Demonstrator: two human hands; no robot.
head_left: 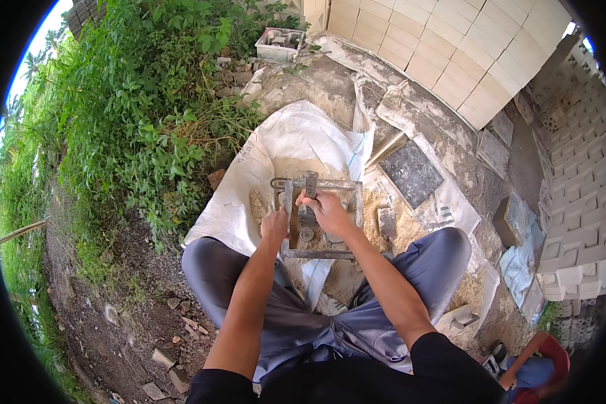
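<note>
A square grey metal frame (pixel 325 254), like a mould, rests on the sandy sack between my knees. Its left bar is gripped by my left hand (pixel 274 225), fingers closed round it. My right hand (pixel 327 211) is over the inside of the frame, closed on an upright grey bar-like piece (pixel 310 180) whose exact kind I cannot make out. Below that hand a round knob (pixel 306 234) shows within the frame. A loop of metal (pixel 278 182) sticks out at the frame's far left corner. My right palm and forearm hide part of the frame's inside.
Powdery sand lies on the white sack (pixel 289 131). Just right of the frame is a small grey block (pixel 386 222), with a dark square plate (pixel 411 175) beyond. Tall block stacks (pixel 444 54) stand behind. Plants (pixel 135 101) crowd the left. Another person (pixel 542 367) sits lower right.
</note>
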